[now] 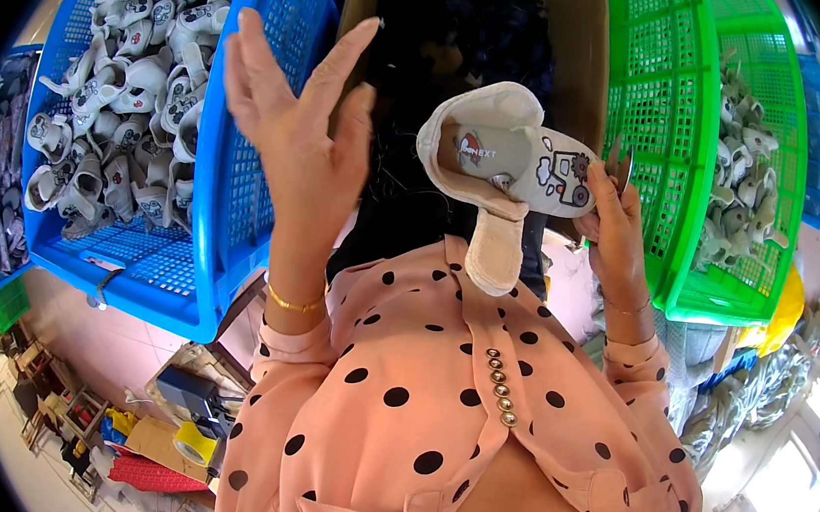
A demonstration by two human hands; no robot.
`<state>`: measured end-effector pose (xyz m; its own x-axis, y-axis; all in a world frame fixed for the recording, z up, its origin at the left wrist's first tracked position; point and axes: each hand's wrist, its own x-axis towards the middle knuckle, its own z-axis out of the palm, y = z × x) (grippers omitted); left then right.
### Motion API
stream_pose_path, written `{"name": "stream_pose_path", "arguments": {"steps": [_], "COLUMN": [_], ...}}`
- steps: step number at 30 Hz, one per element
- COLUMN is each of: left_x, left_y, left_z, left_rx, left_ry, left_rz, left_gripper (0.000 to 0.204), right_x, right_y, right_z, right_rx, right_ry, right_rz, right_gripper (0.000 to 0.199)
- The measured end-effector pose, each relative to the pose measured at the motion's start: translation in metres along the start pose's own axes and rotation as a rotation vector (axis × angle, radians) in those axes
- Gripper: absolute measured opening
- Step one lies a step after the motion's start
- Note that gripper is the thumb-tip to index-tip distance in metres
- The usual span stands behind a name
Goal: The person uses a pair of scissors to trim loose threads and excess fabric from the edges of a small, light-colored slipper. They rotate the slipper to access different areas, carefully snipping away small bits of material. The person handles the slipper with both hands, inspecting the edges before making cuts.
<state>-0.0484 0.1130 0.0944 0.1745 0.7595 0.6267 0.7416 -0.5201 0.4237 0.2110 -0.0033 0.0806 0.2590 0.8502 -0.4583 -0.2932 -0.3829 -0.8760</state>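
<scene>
The left hand (pixel 308 138) is spread wide, near the blue basket (pixel 207 187) of pale shoes on the left. The right hand (pixel 619 237) grips a pale shoe (pixel 499 151) by its toe, left of the green basket (pixel 658 92). The shoe's strap points near; a box (pixel 588 46) stands on the far side.

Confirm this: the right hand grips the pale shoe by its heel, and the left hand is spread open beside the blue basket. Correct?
Not quite: the head view shows the right hand gripping the pale shoe by its toe, not its heel. The left hand is spread open beside the blue basket.
</scene>
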Motion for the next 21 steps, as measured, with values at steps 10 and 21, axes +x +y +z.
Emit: {"name": "stream_pose_path", "arguments": {"steps": [10, 21], "left_x": [-0.017, -0.023], "left_y": [0.039, 0.021], "left_z": [0.041, 0.073], "left_rx": [-0.214, -0.394], "left_ry": [-0.063, -0.089], "left_rz": [0.059, -0.072], "left_gripper": [0.021, 0.013], "right_x": [0.000, 0.001], "right_y": [-0.007, 0.008], "right_z": [0.013, 0.021], "right_rx": [-0.351, -0.576], "right_ry": [-0.036, -0.009], "right_rz": [-0.218, -0.389], "right_gripper": [0.026, 0.026]}}
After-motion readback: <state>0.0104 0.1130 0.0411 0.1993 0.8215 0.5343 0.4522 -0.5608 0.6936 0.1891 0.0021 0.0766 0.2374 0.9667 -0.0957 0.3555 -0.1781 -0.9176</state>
